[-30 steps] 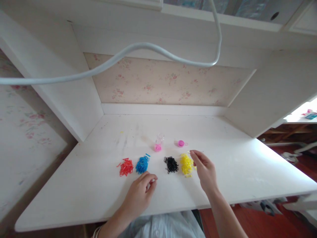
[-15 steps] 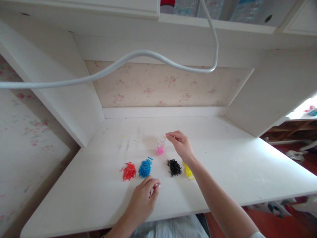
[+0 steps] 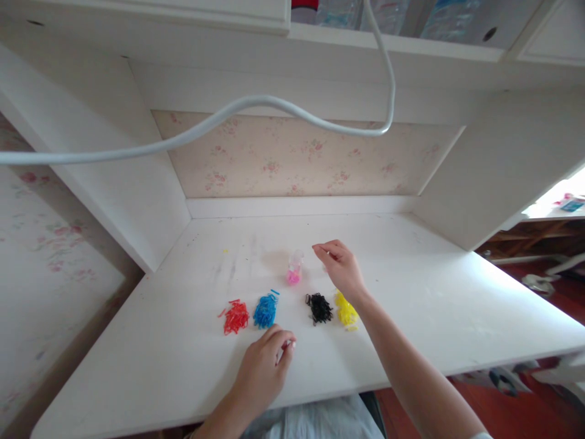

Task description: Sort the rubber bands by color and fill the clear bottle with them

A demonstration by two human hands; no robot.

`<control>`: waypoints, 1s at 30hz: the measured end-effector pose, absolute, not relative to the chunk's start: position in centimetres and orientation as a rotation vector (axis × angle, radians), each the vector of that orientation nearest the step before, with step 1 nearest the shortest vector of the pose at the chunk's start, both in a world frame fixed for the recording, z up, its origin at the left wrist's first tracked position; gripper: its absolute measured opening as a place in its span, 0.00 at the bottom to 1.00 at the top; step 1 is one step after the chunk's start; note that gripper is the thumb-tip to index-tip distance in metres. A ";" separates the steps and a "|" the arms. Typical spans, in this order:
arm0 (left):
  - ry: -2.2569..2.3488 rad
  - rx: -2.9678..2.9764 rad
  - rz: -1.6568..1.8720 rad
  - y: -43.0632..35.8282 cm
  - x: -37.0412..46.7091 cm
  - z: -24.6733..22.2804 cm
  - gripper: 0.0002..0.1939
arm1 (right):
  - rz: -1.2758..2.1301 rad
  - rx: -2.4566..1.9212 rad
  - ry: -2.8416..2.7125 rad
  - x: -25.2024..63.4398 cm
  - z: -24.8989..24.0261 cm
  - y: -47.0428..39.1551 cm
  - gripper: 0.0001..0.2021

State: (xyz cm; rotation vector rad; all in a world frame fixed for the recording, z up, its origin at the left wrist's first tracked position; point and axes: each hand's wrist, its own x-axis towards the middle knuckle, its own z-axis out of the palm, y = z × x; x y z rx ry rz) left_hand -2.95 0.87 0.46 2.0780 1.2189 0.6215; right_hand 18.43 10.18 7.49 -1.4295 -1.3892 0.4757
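A small clear container [image 3: 296, 258] with pink pieces [image 3: 293, 277] at its bottom stands mid-table. To its right, apart from it, my right hand [image 3: 338, 262] hovers with thumb and fingers pinched together; nothing shows at the fingertips. My left hand [image 3: 267, 363] rests near the front edge, its fingers curled, and whatever it may hold is hidden. Just beyond it lies a pile of blue rubber bands [image 3: 265, 311], with red rubber bands [image 3: 236, 317] to the left. Black rubber bands [image 3: 320, 308] and yellow rubber bands [image 3: 346, 310] are heaped near my right forearm.
The white table [image 3: 150, 341] has side panels and a shelf unit above. A thick white cable [image 3: 269, 102] crosses the upper view. A tiny yellow bit [image 3: 225, 250] lies at the back left of the table.
My right hand has moved slightly right, away from the container. The yellow bit at its fingertips no longer shows there. My left hand has stayed in place.
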 end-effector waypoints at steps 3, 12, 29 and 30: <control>1.178 2.178 0.557 0.7 -2.1 1.1 0.11 | 0.478 -1.467 -1.298 20.6 6.3 8.2 0.17; 0.996 2.640 0.338 1.3 4.2 2.4 0.11 | 0.357 -1.807 -1.166 27.3 -1.5 1.1 0.19; 0.922 2.764 0.264 2.8 9.3 1.0 0.13 | 0.278 -2.059 -1.416 27.3 -2.3 -0.7 0.15; 0.926 2.752 0.247 2.7 9.3 1.1 0.12 | 0.267 -2.060 -1.428 27.3 -2.3 -0.7 0.15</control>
